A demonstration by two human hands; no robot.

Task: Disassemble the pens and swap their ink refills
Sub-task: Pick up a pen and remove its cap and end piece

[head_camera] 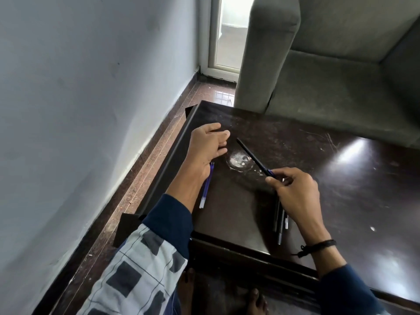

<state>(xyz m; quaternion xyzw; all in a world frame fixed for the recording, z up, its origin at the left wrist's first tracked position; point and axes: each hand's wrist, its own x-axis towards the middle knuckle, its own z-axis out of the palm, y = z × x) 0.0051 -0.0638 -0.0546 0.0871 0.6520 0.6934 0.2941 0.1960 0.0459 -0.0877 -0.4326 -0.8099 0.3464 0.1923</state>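
Entry: black barrel (251, 154), pinched at its near end between thumb and fingers of our right hand (295, 193) and raised slantwise over the surface (341, 178). A glimpse of blue at the pinch suggests a refill inside it. Blue refills (205, 189) lie side by side near the left edge, their far ends under our left hand (208, 146). Its fingers curl loosely, and we cannot tell whether they grip anything. Loose pen parts (280, 220) lie beneath our right wrist. Hazards, as we judge them: the round tubes may roll toward the edge if our left hand lifts; our right wrist may sweep the parts off the near edge; a refill pushed in crooked may bend; look-alike refills may get mixed. Materials: barrel slim, matte, tapering; refills thin, translucent, pale-ended; parts dark and glossy, one clear; surface dark, polished, scratched, with a whitish ring mark (239, 161).
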